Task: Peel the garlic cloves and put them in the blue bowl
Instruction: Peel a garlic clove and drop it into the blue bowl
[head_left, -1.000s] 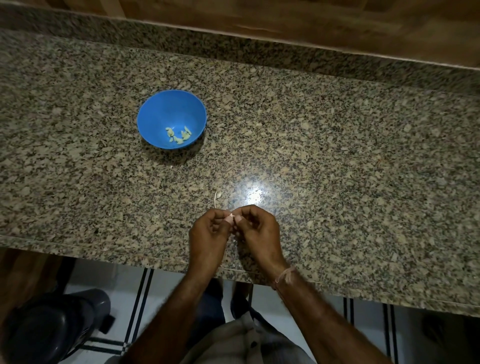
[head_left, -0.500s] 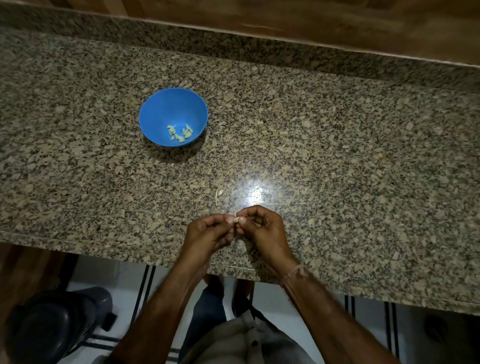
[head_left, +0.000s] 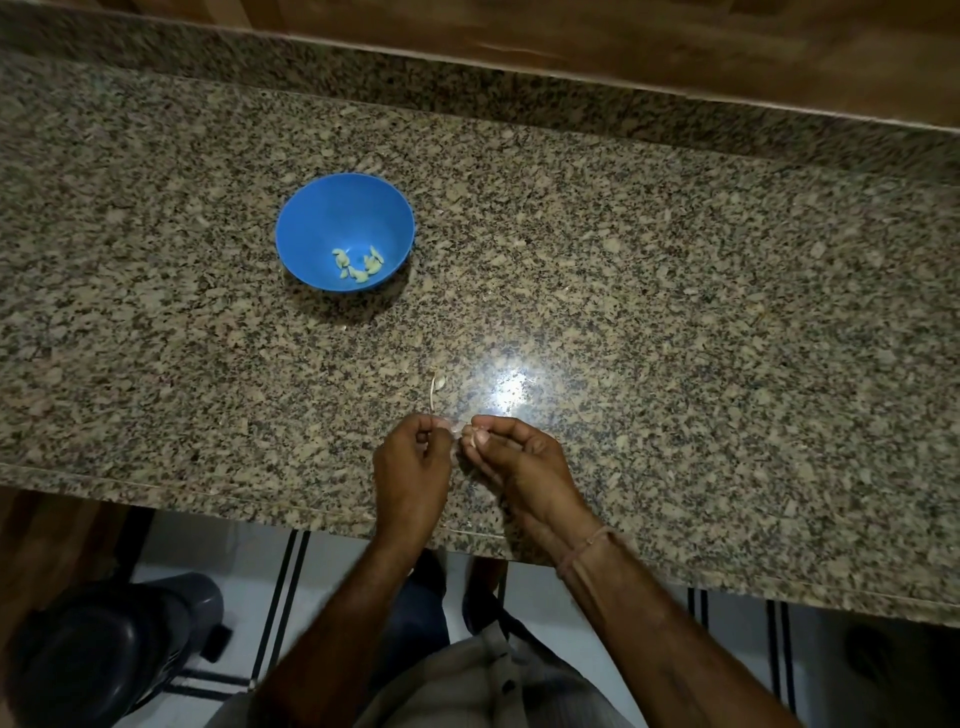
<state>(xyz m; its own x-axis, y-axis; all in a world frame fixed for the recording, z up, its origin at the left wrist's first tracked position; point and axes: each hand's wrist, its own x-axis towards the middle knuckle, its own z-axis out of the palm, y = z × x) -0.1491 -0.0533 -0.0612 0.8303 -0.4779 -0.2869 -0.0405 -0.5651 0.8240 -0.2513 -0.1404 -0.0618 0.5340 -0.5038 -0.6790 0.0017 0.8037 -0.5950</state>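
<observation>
A blue bowl stands on the granite counter, left of centre, with several peeled pale cloves at its bottom. Near the counter's front edge, my left hand and my right hand meet fingertip to fingertip. Between them they pinch a small garlic clove, mostly hidden by the fingers. A thin flake of skin shows at the left fingertips.
A bit of garlic skin lies on the counter just beyond my hands, beside a bright light reflection. A wooden wall runs along the counter's back. Below the front edge are a dark bin and tiled floor.
My hands have stayed at the same spot near the front edge, the fingers shifting slightly on the clove. The bowl has not moved.
</observation>
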